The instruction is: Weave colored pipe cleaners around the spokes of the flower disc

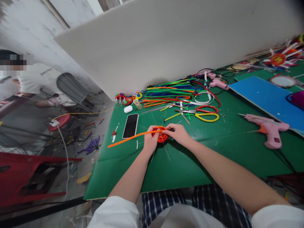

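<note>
Both hands meet over a small round red-orange woven piece (162, 138) with thin wire spokes sticking out around it, low over the green table. My left hand (150, 138) is closed on the woven piece's left side, thumb on top. An orange pipe cleaner (128, 139) runs from the woven piece across my left hand and out to the left, its far end free. My right hand (177, 133) pinches the pipe cleaner at the woven piece's right edge. The undersides of the fingers are hidden.
Behind lie a phone (130, 126), a white case (128, 109), a pile of coloured pipe cleaners (169, 91) and scissors (206, 113). A pink glue gun (270, 128) and a blue board (266, 98) are on the right. A person (45, 82) sits at far left.
</note>
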The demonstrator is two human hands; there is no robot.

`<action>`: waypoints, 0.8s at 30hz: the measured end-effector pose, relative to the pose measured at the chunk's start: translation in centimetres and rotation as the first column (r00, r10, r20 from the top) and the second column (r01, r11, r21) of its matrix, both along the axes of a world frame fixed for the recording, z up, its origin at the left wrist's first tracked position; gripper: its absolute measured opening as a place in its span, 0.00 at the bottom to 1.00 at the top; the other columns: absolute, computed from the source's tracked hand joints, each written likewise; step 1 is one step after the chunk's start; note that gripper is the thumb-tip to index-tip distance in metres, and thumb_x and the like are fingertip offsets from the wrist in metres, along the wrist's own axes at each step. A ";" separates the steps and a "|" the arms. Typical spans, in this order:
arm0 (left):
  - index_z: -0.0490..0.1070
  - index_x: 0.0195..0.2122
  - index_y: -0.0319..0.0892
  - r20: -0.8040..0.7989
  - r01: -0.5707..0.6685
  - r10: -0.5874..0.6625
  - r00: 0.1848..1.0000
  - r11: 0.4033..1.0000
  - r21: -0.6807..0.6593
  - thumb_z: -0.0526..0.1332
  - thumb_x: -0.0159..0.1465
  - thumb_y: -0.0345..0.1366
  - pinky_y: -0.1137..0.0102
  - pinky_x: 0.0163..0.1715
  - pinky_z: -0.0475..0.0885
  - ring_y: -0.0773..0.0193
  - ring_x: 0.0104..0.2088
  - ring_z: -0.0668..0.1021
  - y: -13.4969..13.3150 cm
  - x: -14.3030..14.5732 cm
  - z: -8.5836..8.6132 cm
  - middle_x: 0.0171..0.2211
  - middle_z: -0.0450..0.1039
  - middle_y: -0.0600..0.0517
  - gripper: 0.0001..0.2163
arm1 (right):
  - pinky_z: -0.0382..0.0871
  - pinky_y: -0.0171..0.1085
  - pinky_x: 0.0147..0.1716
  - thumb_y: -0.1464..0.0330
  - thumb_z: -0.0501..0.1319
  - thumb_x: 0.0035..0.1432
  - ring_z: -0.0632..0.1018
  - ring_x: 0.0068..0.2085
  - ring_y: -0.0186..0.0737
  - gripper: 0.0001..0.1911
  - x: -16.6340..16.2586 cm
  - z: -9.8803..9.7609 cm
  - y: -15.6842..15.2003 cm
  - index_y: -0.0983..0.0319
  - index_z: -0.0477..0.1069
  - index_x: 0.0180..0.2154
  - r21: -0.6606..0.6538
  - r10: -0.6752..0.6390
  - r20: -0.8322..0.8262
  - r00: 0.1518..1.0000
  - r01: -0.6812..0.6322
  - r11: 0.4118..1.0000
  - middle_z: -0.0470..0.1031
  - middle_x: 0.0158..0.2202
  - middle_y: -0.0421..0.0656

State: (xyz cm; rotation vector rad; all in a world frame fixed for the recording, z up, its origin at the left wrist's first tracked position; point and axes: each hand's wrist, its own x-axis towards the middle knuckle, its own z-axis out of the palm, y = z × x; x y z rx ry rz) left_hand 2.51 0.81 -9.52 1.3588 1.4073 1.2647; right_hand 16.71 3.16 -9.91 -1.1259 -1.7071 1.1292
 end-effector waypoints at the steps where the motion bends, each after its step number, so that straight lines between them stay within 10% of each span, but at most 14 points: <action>1: 0.66 0.31 0.40 -0.028 -0.002 0.002 1.000 1.000 0.011 0.56 0.52 0.34 0.73 0.32 0.66 0.67 0.30 0.71 0.0 -0.1 0.0 0.29 0.68 0.52 0.06 | 0.63 0.33 0.28 0.61 0.57 0.45 0.72 0.27 0.34 0.11 0.0 0.0 0.0 0.62 0.70 0.27 -0.001 -0.003 -0.006 1.000 0.003 1.000 0.73 0.26 0.41; 24: 0.65 0.40 0.42 -0.277 0.069 -0.035 0.960 0.991 0.115 0.55 0.53 0.35 0.66 0.44 0.62 0.61 0.40 0.70 0.0 -0.7 0.3 0.40 0.68 0.49 0.13 | 0.63 0.33 0.26 0.61 0.56 0.46 0.71 0.25 0.33 0.11 0.3 0.2 0.1 0.62 0.70 0.26 0.028 -0.086 -0.062 0.994 0.088 0.996 0.72 0.25 0.41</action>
